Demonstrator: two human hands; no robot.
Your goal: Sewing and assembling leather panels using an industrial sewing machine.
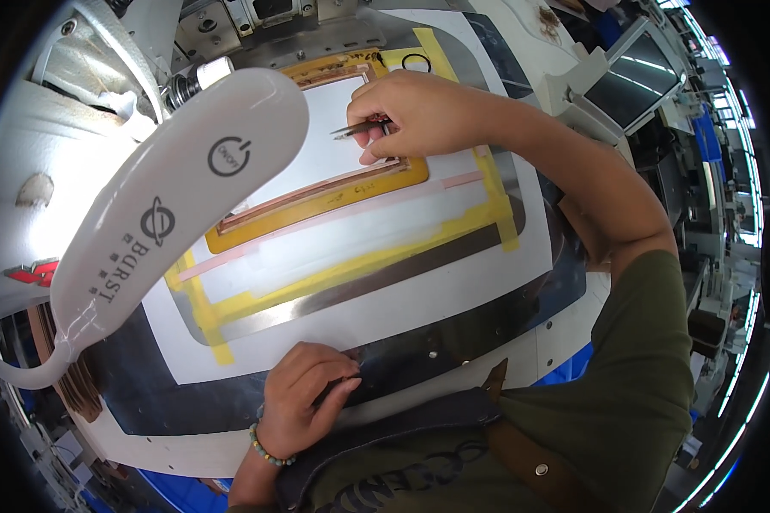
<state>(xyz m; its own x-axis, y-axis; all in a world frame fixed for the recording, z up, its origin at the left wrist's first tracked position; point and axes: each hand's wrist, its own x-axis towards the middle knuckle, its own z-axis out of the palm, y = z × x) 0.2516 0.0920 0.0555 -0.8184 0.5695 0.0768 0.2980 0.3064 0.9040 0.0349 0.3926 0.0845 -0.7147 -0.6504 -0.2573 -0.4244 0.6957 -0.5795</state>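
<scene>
My right hand (419,111) reaches over from the right and pinches a small pointed metal tool (351,131), tweezers or snips by its look. The tool's dark tips point left, over the white panel (304,124) inside a yellow frame (342,198) with a brownish inner border. My palm hides the tool's other end. Close to the front edge, my left hand (308,395) rests with its fingers loosely curled and a beaded bracelet at the wrist. No object shows in it. Yellow tape (351,274) borders a pale area of the metal sheet under the frame.
A white curved lamp (180,179) leans across the left side, beside a pale machine body (26,179). White sheet (385,316) and a dark glossy board (488,329) lie beneath the metal sheet. A machine screen (633,77) stands at the far right.
</scene>
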